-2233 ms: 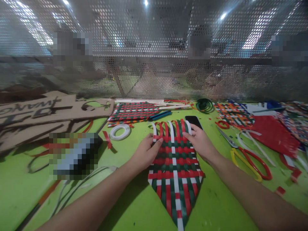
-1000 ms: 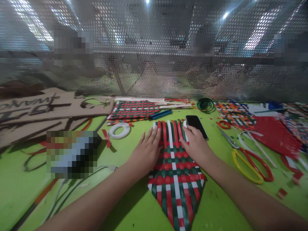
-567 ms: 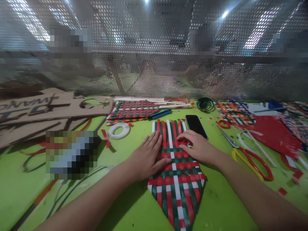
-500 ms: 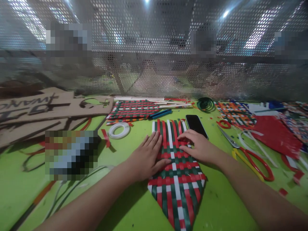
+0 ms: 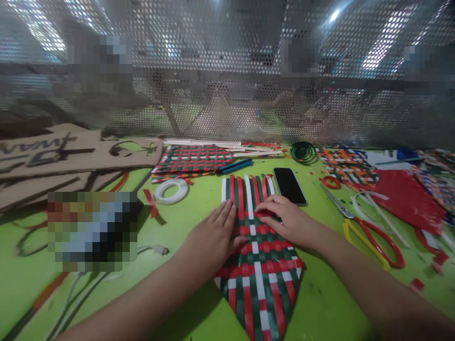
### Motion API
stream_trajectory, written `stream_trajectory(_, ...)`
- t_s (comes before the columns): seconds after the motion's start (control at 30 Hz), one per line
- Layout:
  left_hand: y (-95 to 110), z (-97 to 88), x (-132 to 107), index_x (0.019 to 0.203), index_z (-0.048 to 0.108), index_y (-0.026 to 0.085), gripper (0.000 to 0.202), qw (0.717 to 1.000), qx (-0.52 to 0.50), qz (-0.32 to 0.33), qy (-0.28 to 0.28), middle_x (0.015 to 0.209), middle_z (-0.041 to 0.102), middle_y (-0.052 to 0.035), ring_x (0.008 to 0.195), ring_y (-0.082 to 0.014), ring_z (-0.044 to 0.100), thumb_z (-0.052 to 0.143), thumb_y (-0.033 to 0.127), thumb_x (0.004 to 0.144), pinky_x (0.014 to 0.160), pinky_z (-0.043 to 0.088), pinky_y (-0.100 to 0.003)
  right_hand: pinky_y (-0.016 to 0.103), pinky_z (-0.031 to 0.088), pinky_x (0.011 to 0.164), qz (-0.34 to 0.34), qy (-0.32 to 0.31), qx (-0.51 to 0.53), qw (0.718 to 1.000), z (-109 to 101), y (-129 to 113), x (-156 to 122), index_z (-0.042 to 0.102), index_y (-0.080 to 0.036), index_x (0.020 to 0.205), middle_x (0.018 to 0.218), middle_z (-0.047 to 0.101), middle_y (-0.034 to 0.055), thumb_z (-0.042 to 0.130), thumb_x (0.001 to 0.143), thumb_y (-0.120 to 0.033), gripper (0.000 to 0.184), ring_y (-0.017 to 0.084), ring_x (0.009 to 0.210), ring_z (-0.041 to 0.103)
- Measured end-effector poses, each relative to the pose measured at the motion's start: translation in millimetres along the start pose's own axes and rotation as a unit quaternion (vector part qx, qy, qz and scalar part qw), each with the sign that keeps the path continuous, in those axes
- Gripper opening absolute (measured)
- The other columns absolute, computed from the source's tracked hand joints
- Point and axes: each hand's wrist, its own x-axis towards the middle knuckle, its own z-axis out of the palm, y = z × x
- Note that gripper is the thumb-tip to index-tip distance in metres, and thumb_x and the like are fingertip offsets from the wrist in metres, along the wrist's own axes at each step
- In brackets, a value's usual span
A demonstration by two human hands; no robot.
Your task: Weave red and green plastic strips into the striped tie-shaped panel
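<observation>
A woven piece of red, green and white flat strips point(image 5: 259, 265) lies on the green table, with its pointed end toward me. At its far end the lengthwise strips run loose and unwoven, their tips curling up. My left hand point(image 5: 215, 237) lies flat along its left edge, fingers stretched out and thumb resting on the weave. Over the right side, my right hand point(image 5: 289, 218) has its fingers bent and apart. Its fingertips touch the strips where the weave meets the loose ends; no strip is visibly gripped.
Behind my right hand lies a black phone point(image 5: 289, 185). Scissors point(image 5: 359, 222) with red and yellow handles lie farther right, by a red sheet point(image 5: 408, 199). To the left are a white strip roll point(image 5: 171, 191), a cable plug point(image 5: 161, 250) and cut cardboard point(image 5: 81, 151). A perforated metal screen point(image 5: 220, 94) stands behind.
My right hand has shifted slightly left across the strips. My left hand has moved a little left and down, still flat. The woven piece sits slightly farther left in view.
</observation>
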Motion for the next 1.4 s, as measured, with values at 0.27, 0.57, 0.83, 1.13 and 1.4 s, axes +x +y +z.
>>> stream_trajectory(0.27, 0, -5.1, 0, 0.151, 0.047, 0.01, 0.066, 0.999, 0.024, 0.001, -0.024, 0.162, 0.034, -0.0205, 0.15, -0.0348, 0.034, 0.042, 0.055, 0.103, 0.118, 0.039, -0.05, 0.039, 0.049, 0.101, 0.008, 0.012, -0.012, 1.0, 7, -1, 3, 0.068, -0.026, 0.118, 0.115, 0.063, 0.0076, 0.056, 0.1, -0.024, 0.021, 0.022, 0.109, 0.06)
stream_trajectory(0.57, -2, -6.7, -12, 0.154, 0.045, 0.013, 0.069, 0.999, -0.029, 0.024, 0.0, 0.163, 0.032, -0.0179, 0.152, -0.0354, 0.029, 0.04, 0.059, 0.102, 0.122, 0.034, -0.052, 0.04, 0.047, 0.105, 0.019, -0.025, -0.015, 0.999, -1, -8, -3, 0.064, -0.028, 0.128, 0.123, 0.06, 0.0083, 0.06, 0.099, -0.039, 0.032, 0.024, 0.116, 0.057)
stream_trajectory(0.83, 4, -11.6, -22, 0.163, 0.016, 0.004, 0.113, 0.997, -0.025, 0.064, -0.042, 0.167, 0.005, -0.0214, 0.155, -0.0392, 0.01, 0.039, 0.084, 0.087, 0.126, 0.021, -0.054, 0.055, 0.042, 0.11, 0.021, -0.072, -0.075, 0.994, -6, -10, -16, 0.053, -0.027, 0.148, 0.143, 0.05, 0.0131, 0.078, 0.059, -0.082, 0.107, 0.039, 0.132, 0.044)
stream_trajectory(1.13, -8, -3.7, -12, 0.163, 0.012, 0.004, 0.114, 0.998, 0.007, 0.056, -0.037, 0.168, 0.004, -0.02, 0.156, -0.0377, 0.01, 0.035, 0.086, 0.087, 0.127, 0.019, -0.05, 0.053, 0.041, 0.112, 0.016, -0.058, -0.098, 0.993, -4, -9, -5, 0.055, -0.026, 0.146, 0.14, 0.052, 0.0128, 0.073, 0.065, -0.082, 0.1, 0.037, 0.13, 0.046)
stream_trajectory(1.4, -6, -5.2, -9, 0.162, 0.018, 0.003, 0.116, 0.998, 0.004, 0.042, -0.049, 0.167, 0.003, -0.021, 0.155, -0.039, 0.01, 0.035, 0.088, 0.086, 0.127, 0.021, -0.049, 0.051, 0.043, 0.111, 0.018, -0.061, -0.095, 0.993, -3, -9, -1, 0.052, -0.025, 0.147, 0.138, 0.053, 0.0125, 0.074, 0.066, -0.08, 0.101, 0.036, 0.128, 0.047)
